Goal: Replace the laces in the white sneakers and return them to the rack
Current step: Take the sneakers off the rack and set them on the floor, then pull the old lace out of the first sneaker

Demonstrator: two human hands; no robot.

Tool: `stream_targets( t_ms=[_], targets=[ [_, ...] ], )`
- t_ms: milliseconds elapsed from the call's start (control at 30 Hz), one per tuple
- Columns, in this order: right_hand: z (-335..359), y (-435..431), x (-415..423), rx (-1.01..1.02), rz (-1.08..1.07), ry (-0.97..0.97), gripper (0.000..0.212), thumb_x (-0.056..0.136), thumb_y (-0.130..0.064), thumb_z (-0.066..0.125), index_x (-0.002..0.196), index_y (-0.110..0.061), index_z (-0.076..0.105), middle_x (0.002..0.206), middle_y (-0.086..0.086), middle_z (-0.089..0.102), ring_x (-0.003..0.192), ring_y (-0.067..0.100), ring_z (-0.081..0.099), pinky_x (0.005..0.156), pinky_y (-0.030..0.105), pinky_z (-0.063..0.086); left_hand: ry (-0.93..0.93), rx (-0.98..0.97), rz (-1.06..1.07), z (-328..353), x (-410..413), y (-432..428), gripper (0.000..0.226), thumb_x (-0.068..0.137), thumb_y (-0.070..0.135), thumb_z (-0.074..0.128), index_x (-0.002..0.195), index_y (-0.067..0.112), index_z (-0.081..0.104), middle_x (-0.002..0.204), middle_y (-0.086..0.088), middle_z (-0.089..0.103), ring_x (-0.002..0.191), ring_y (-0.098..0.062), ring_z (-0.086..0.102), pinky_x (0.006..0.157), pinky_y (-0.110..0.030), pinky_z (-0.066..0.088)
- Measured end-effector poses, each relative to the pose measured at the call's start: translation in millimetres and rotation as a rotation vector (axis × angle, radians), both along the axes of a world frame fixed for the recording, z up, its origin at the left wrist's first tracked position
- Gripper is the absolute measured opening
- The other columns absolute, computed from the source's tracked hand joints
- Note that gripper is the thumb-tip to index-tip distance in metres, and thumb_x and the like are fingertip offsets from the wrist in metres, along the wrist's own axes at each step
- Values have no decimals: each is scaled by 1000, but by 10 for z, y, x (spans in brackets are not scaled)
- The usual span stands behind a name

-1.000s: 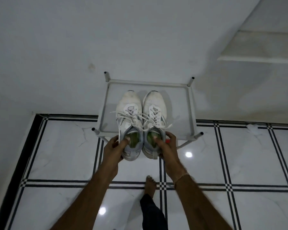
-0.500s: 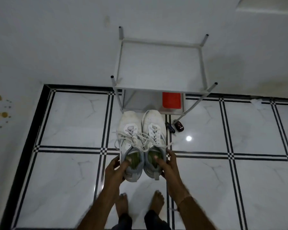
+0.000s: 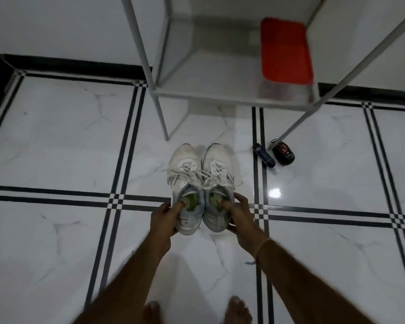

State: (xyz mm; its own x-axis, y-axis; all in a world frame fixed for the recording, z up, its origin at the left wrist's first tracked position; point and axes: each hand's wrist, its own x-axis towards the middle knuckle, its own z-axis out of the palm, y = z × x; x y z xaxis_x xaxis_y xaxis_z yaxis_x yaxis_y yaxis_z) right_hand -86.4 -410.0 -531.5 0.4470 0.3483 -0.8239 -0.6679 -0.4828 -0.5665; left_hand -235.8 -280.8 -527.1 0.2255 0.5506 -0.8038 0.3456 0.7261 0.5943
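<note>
Sneakers [image 3: 187, 167] are coming off the rack [image 3: 220, 97], toward the floor [image 3: 56, 141].
Left hand [image 3: 163, 219] and right hand [image 3: 242, 222] are gripping 1 heel each, fingers [image 3: 179, 206] curled into the collars, rack now beyond fingertips; relacing is likely starting.

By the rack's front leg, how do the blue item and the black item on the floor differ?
Shape: the blue item is slim and long; the black item is short and rounded. Markings: the blue item has a pale patch, the black item red marks. Place: blue item left of the rack leg, black item right. Both lie on the floor.
</note>
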Motion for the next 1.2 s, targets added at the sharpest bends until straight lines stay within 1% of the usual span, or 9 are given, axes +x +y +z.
stream_targets(
  t_ms=[300,433,633,733,833,900,1000,1133,1200],
  targets=[
    [-1859,-138,112,36,2,-223,63,95,-19,69,148,-30,36,134,5,61,118,19,61,98,36,55,41,218,-18,-2124,109,-141,12,87,25,75,98,19,75,95,-1,75,79,-18,68,71,-30,53],
    [-1935,-180,163,133,166,-348,47,96,-26,71,135,-34,46,125,-13,62,110,-2,61,87,15,54,81,402,35,-2308,158,-205,45,78,42,79,119,26,72,110,1,74,100,-19,69,91,-41,57],
    [-2062,-48,560,-92,263,-559,49,82,-26,82,126,-18,62,115,3,71,104,23,69,90,48,60,107,720,-43,-2219,279,-88,41,84,28,81,122,17,71,109,2,73,97,-17,69,92,-35,54],
    [-2064,-78,670,-140,307,-776,34,83,-23,81,113,-10,71,101,2,75,91,19,71,80,37,62,174,871,-152,-2245,208,18,34,82,28,82,113,14,75,101,-2,77,89,-19,73,87,-34,56],
    [-2030,-244,683,-187,278,-926,18,89,-17,76,104,-7,74,88,-2,70,81,16,69,58,4,45,158,908,-177,-2292,129,50,31,83,32,79,108,13,76,94,-2,78,86,-19,73,83,-40,59],
    [-2012,-357,731,-187,262,-922,14,93,-17,73,104,-8,72,87,0,69,72,10,65,52,3,44,134,923,-184,-2332,56,24,35,82,37,75,107,13,76,92,-1,78,84,-16,73,80,-36,59],
    [-1962,-460,714,-154,237,-899,36,92,-33,74,121,-14,64,108,3,72,86,17,68,68,23,57,163,929,-198,-2339,-26,-31,29,83,31,79,107,15,76,90,1,77,83,-16,73,78,-32,57],
    [-1894,-316,501,-165,391,-1242,93,78,-62,74,153,-24,33,151,7,43,136,28,42,103,39,43,130,864,-203,-2255,-55,-107,31,83,33,81,111,21,72,95,3,74,87,-17,71,80,-40,59],
    [-1930,-163,448,-256,626,-1300,99,76,-76,66,156,-34,27,165,10,23,150,34,23,113,55,34,105,866,-187,-2156,16,-113,40,83,38,81,118,24,69,104,3,70,90,-16,69,80,-44,59]
  ],
)
